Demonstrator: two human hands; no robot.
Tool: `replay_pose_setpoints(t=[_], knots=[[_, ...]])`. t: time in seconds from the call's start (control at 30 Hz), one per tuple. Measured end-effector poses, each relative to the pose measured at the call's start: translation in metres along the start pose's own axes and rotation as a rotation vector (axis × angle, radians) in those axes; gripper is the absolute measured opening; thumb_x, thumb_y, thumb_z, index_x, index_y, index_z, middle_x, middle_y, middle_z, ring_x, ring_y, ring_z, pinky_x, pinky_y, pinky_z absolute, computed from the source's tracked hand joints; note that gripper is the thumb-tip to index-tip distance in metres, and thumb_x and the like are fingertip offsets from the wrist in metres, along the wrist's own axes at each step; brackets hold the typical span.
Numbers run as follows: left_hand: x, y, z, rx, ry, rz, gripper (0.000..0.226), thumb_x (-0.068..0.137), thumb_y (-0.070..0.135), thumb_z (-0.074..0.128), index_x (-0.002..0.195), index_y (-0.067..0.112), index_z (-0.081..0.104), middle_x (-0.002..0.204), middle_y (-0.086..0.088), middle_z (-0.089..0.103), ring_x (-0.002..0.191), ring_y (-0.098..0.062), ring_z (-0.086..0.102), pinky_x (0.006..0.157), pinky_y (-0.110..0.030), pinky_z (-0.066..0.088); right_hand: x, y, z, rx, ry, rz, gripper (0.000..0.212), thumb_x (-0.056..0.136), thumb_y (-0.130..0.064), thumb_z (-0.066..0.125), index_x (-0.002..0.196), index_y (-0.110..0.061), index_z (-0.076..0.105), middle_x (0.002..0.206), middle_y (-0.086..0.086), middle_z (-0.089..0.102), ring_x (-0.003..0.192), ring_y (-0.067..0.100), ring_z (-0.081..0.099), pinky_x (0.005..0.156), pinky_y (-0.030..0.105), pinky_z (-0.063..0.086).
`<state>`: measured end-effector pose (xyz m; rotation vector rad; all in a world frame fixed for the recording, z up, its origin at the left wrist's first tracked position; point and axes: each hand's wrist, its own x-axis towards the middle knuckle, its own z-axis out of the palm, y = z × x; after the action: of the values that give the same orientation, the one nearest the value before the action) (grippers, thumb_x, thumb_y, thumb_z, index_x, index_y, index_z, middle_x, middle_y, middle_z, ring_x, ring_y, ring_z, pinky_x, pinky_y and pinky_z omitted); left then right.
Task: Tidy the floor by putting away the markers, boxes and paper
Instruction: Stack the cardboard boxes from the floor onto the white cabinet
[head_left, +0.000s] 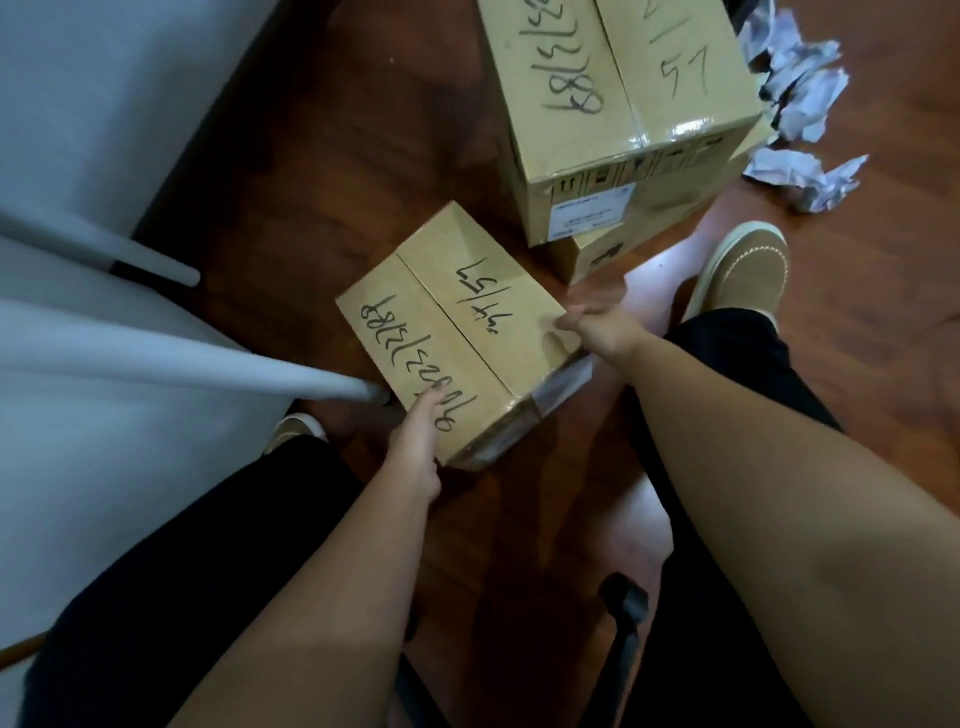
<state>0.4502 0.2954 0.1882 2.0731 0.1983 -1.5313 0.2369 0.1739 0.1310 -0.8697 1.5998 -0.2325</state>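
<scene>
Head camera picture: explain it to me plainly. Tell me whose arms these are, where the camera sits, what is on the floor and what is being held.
No machine here: the camera is worn on a person's head and looks forward and down, so the two bare arms reaching in from below are the wearer's own.

Both hands grip a small cardboard box with black marker writing on top. The left hand holds its near left corner, and the right hand holds its right edge. Whether the box rests on the floor or is lifted, I cannot tell.

Beyond it, on the wooden floor, a larger cardboard box sits on another box. Crumpled paper lies to their right. The person's tan shoe shows near the right hand, and white furniture legs stand at left.
</scene>
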Motion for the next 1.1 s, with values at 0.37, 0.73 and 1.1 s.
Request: replay_pose_setpoints(t=[0.37, 0.73, 1.1], knots=[[-0.109, 0.084, -0.068, -0.091, -0.122, 0.486, 0.056, 0.066, 0.075, 0.066, 0.101, 0.032, 0.073, 0.096, -0.002, 0.078, 0.09, -0.025, 0.075, 0.081, -0.046, 0.056, -0.146, -0.079, -0.022, 0.552, -0.256, -0.343, 0.077, 0.047, -0.027, 0.096, 0.112, -0.026, 0.055, 0.098, 0.001, 0.076, 0.092, 0.029, 0.074, 0.07, 0.042, 0.059], [-0.283, 0.113, -0.093, 0.255, -0.166, 1.147, 0.051, 0.064, 0.034, 0.089, 0.106, 0.04, 0.061, 0.093, 0.014, 0.076, 0.086, -0.01, 0.074, 0.082, -0.04, 0.059, -0.302, -0.101, -0.047, 0.722, -0.235, -0.752, 0.059, 0.072, -0.012, 0.079, 0.125, -0.014, 0.054, 0.117, 0.013, 0.07, 0.101, 0.032, 0.07, 0.071, 0.038, 0.059], [-0.436, 0.121, -0.107, 0.464, -0.267, 1.473, 0.115, 0.057, 0.043, 0.089, 0.151, 0.044, 0.023, 0.126, 0.01, 0.064, 0.114, -0.014, 0.062, 0.102, -0.05, 0.047, -0.437, -0.107, -0.067, 0.952, 0.113, -1.019, 0.065, 0.067, -0.017, 0.075, 0.128, -0.018, 0.052, 0.115, 0.002, 0.072, 0.101, 0.026, 0.071, 0.074, 0.041, 0.061]])
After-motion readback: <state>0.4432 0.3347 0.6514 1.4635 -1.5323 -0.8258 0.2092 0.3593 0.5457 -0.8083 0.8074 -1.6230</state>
